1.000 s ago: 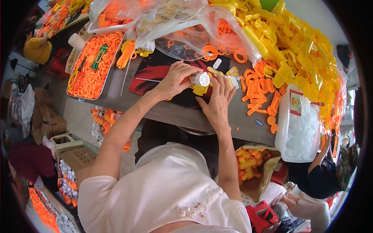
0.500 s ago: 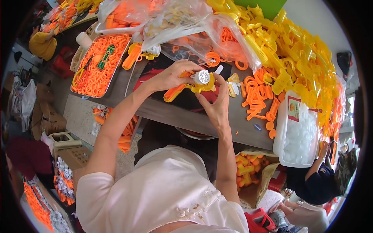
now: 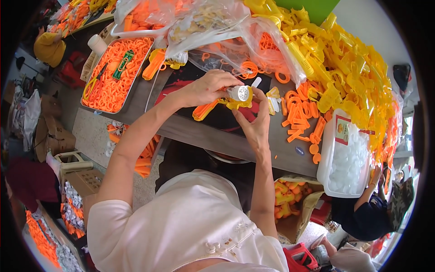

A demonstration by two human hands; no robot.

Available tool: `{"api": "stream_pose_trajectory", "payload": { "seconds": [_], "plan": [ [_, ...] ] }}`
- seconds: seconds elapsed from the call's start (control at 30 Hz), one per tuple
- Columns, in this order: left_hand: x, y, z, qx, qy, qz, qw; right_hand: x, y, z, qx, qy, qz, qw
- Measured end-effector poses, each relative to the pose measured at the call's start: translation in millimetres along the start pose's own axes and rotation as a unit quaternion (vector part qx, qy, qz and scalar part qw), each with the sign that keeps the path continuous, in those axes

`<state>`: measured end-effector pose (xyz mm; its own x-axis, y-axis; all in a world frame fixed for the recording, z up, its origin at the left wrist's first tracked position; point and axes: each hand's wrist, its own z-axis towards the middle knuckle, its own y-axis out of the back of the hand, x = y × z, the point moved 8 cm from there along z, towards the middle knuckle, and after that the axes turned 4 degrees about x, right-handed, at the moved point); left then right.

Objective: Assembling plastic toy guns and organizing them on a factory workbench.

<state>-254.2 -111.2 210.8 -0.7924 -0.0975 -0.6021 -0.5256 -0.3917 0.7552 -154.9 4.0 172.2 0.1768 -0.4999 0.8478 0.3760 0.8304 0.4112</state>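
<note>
An orange and yellow toy gun [image 3: 206,110] is held between my two hands just above the table, its orange handle slanting down to the left. At its front is a white round nozzle [image 3: 243,93] with a holed pattern on its face. My left hand [image 3: 212,87] is closed on the toy from the left and above, its fingertips beside the nozzle. On the other side, my right hand [image 3: 256,119] pinches the yellow front part between thumb and fingers. The fingers cover much of the toy's middle.
A metal tray [image 3: 143,75] of orange rings holds scissors and a green tool. A similar toy gun [image 3: 155,64] lies beside it. Yellow shells [image 3: 337,68] are heaped at the right, above a white tub [image 3: 327,174] of clear pieces. Loose orange parts [image 3: 297,111] lie near my right hand.
The white nozzle has shifted slightly right and down and turned, so its side now shows more. My left hand has moved slightly right with it; both hands keep their hold.
</note>
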Motion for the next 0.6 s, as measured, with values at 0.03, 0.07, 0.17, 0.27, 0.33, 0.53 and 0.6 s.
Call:
{"api": "stream_pose_trajectory", "payload": {
  "seconds": [0.03,0.07,0.17,0.27,0.33,0.53,0.6],
  "plan": [
    [-0.3,0.2,0.1,-0.003,0.000,0.005,1.000,-1.2,0.0,0.3,0.000,0.000,0.001,1.000],
    [-0.6,0.3,0.5,-0.006,0.000,0.010,1.000,-1.4,0.3,0.8,0.001,-0.001,0.000,1.000],
    [-0.4,-3.0,1.4,-0.027,-0.018,0.042,0.999,4.4,3.5,1.7,-0.017,0.034,-0.046,0.998],
    [-1.7,-3.8,1.2,-0.045,-0.032,0.060,0.997,4.5,3.7,2.7,-0.018,0.034,-0.036,0.999],
    [-2.1,-3.7,1.4,-0.048,-0.039,0.072,0.996,5.7,3.5,2.8,-0.013,0.033,-0.047,0.998],
    [3.4,-1.9,2.9,-0.043,-0.019,0.003,0.999,-1.2,1.3,4.8,0.005,-0.007,0.016,1.000],
    [3.7,-2.3,2.9,-0.044,-0.017,0.013,0.999,-2.3,0.7,5.7,0.004,-0.006,0.020,1.000]
  ]
}}
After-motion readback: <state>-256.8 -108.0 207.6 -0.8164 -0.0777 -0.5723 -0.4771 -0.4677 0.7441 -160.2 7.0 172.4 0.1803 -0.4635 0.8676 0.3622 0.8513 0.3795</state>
